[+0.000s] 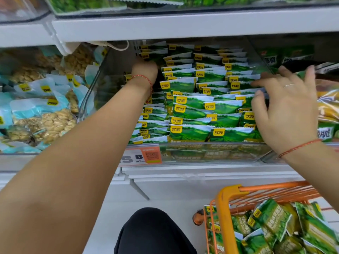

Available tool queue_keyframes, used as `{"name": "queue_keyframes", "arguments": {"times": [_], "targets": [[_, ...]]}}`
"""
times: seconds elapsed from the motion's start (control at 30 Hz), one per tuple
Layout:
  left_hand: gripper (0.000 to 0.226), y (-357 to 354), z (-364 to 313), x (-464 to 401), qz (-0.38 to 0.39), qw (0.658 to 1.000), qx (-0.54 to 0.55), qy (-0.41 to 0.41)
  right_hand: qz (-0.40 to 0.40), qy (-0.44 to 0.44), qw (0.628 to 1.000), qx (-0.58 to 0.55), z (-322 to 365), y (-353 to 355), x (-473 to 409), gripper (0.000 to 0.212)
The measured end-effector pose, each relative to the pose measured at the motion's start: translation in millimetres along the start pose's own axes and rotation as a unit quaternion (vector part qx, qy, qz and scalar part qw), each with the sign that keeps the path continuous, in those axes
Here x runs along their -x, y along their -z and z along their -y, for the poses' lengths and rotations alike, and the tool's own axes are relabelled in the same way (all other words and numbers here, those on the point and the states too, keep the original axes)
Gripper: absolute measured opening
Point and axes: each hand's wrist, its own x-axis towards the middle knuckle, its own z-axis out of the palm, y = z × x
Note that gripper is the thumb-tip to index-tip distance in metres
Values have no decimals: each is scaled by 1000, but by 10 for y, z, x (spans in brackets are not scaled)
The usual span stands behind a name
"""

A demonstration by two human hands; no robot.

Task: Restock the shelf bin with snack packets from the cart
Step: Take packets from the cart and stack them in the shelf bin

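Green packets [190,107] fill bin [211,153]; L grip [145,70] reaches deep, fingers hidden; R grip [286,107] spread atop.

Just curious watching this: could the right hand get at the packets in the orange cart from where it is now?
Probably yes. The right hand rests spread on the green packets in the bin, holding nothing. The cart stands open-topped below it, its packets uncovered, with nothing between.

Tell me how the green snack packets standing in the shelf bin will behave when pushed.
The green snack packets look like thin, glossy film pouches, so probably light and a bit slippery. They stand on edge in packed rows and would likely lean or fan over rather than slide as a block. The right hand lies spread against them, seemingly steadying the row.
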Motion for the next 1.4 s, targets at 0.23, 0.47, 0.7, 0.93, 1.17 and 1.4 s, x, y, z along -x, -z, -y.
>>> {"name": "queue_keyframes", "arguments": {"times": [0.23,0.47,0.7,0.93,1.17,1.4], "targets": [[32,-5,132,-122,11,999,-30,-16,-1,4,1000,1,-8,-9,4,33],[22,5,204,-69,-30,999,-42,-18,-13,9,1000,6,-16,-17,7,32],[32,206,114,430,-103,987,120,7,-26,-3,998,-48,7,40,-11,32],[41,382,133,1529,-76,961,234,-128,-20,46,977,-209,-14,593,337,30],[19,7,-205,2953,221,888,61,-399,107,8,975,-192,-488,1243,1171,37],[44,-917,-265,3577,537,602,-482,-343,640,11,757,128,-1037,1263,1695,39]]}}
